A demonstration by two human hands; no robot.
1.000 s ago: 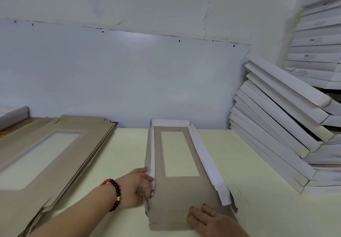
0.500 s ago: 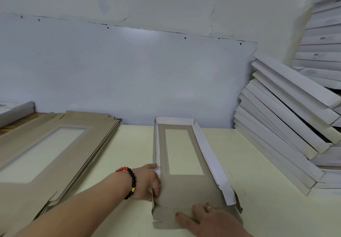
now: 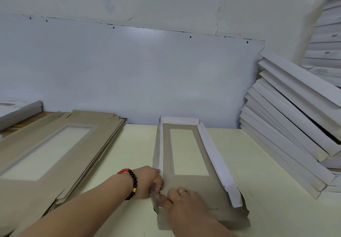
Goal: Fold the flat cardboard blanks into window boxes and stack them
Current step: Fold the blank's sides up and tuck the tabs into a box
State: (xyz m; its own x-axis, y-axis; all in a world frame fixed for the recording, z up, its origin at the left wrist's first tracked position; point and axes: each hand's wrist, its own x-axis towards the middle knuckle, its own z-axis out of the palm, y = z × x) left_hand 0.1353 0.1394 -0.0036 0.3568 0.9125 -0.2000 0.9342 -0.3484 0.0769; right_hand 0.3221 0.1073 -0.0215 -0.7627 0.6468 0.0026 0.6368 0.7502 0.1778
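Box blank (image 3: pixel 186 185): both hands pinch its near-left corner flap (image 3: pixel 155 200).

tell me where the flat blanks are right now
In the head view, the flat blanks lie stacked on the table's left side, left of the half-folded box.

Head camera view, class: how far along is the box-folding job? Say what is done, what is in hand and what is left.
Done: a leaning stack of folded boxes stands on the right. In hand: one half-folded box lies on the table; its far and side walls are up, and the left hand and right hand work its near left corner. Left: a pile of flat blanks waits on the left.
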